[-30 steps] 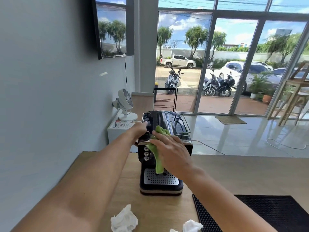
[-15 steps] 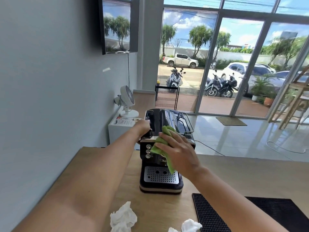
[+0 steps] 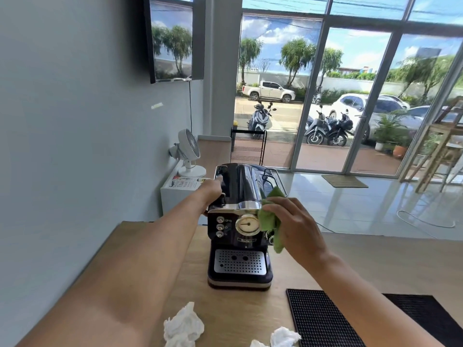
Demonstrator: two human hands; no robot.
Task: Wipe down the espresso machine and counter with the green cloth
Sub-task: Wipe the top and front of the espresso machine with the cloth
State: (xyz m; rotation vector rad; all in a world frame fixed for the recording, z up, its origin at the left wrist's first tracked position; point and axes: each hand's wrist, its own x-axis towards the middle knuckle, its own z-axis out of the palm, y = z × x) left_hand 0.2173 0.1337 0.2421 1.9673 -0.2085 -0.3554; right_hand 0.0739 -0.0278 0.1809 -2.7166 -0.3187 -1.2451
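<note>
A black and chrome espresso machine (image 3: 239,236) stands on the wooden counter (image 3: 250,311), its round gauge and drip grille facing me. My right hand (image 3: 297,226) grips the green cloth (image 3: 271,222) and presses it against the machine's right front corner, beside the gauge. My left hand (image 3: 213,190) holds the machine's upper left side, fingers around its edge.
Two crumpled white tissues (image 3: 184,326) (image 3: 283,338) lie on the counter near me. A black rubber mat (image 3: 325,321) lies at the front right. A white fan (image 3: 189,152) sits on a low white box against the grey wall at left.
My right hand has slid the green cloth from the middle of the machine's front to its right corner, uncovering the gauge. My left hand stays on the left side.
</note>
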